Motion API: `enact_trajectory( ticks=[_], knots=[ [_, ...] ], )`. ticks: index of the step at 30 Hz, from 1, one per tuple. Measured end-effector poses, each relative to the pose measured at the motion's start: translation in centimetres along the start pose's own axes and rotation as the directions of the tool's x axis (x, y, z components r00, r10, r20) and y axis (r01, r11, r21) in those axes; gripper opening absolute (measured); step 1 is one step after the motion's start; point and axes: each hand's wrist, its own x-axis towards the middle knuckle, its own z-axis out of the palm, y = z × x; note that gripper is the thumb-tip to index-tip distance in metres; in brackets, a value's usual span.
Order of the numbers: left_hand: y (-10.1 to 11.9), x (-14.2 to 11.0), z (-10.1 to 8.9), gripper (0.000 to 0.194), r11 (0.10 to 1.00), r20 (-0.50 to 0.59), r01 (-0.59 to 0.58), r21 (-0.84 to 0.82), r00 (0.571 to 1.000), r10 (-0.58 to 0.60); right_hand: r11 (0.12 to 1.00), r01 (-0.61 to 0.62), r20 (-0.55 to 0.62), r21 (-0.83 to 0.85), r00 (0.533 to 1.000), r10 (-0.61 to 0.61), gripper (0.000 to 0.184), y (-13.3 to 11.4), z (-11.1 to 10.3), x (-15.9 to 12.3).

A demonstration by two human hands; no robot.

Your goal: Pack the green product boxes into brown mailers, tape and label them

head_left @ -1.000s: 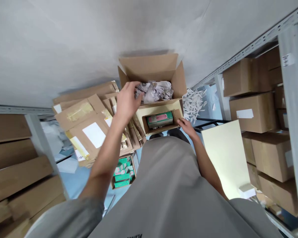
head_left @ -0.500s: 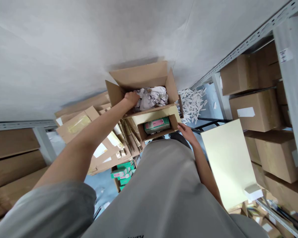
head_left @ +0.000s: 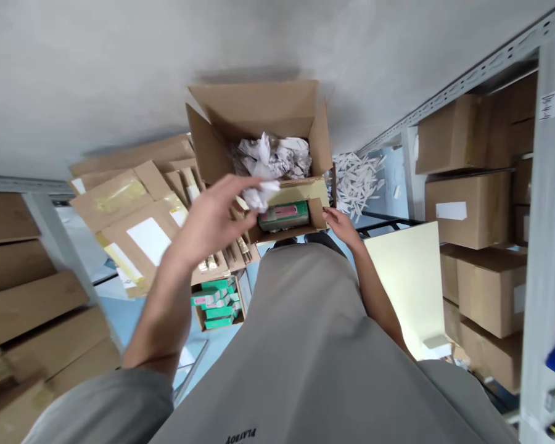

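My left hand [head_left: 215, 219] pinches a crumpled piece of white paper [head_left: 258, 198] between thumb and fingers, above the left end of a small open cardboard box [head_left: 317, 213]. Inside that box lies a green box [head_left: 284, 216] with a pink label. The fingers of my right hand [head_left: 343, 228] are closed on the small box's right edge. Directly behind stands a larger open cardboard box [head_left: 268, 102], holding more crumpled paper [head_left: 284, 157]. The left hand hides part of the small box's left side.
Flattened cardboard [head_left: 120, 197] is stacked at left, above a carton of several green boxes [head_left: 219, 320]. White paper strips [head_left: 356, 182] are heaped at right. A pale panel [head_left: 404, 277] and shelves of cardboard boxes [head_left: 462, 209] stand further right; more boxes [head_left: 32, 308] are at far left.
My left hand has come out of the larger box with crumpled paper and moved toward me over the small box. My right hand stays at the small box's edge.
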Motion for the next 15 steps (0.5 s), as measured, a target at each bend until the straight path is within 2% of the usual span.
enact_trajectory(
  ticks=[2,6,8,9,11,13,15],
  knots=[
    [0.2,-1.0,3.9,0.049,0.994,0.099,0.040,-0.104,0.995,-0.030,0.999,0.010,0.016,-0.032,1.000,-0.010,0.059,-0.1,0.1,0.3],
    [-2.2,0.0,13.3,0.052,0.985,0.208,0.133,-0.113,0.972,-0.107,0.989,0.071,0.060,-0.130,0.996,-0.064,0.060,-0.3,0.4,0.5],
    [-3.0,0.6,16.2,0.054,0.977,0.243,0.189,-0.101,0.957,-0.161,0.982,0.097,0.086,-0.159,0.993,-0.084,0.059,-0.4,0.7,0.4],
    [-3.1,0.7,16.8,0.054,0.974,0.250,0.204,-0.099,0.952,-0.174,0.982,0.102,0.089,-0.162,0.992,-0.088,0.058,-0.5,0.8,0.3],
    [-2.4,0.5,16.1,0.049,0.974,0.246,0.192,-0.119,0.956,-0.158,0.984,0.098,0.079,-0.149,0.993,-0.087,0.055,-0.5,0.9,0.0],
    [-1.6,0.5,13.3,0.043,0.977,0.204,0.144,-0.156,0.973,-0.110,0.988,0.085,0.056,-0.131,0.995,-0.078,0.053,-0.4,1.1,-0.4],
    [-1.3,1.7,9.7,0.045,0.981,0.113,0.115,-0.157,0.989,-0.098,0.991,0.078,0.042,-0.112,0.996,-0.073,0.053,-0.2,1.2,-0.8]
  ],
)
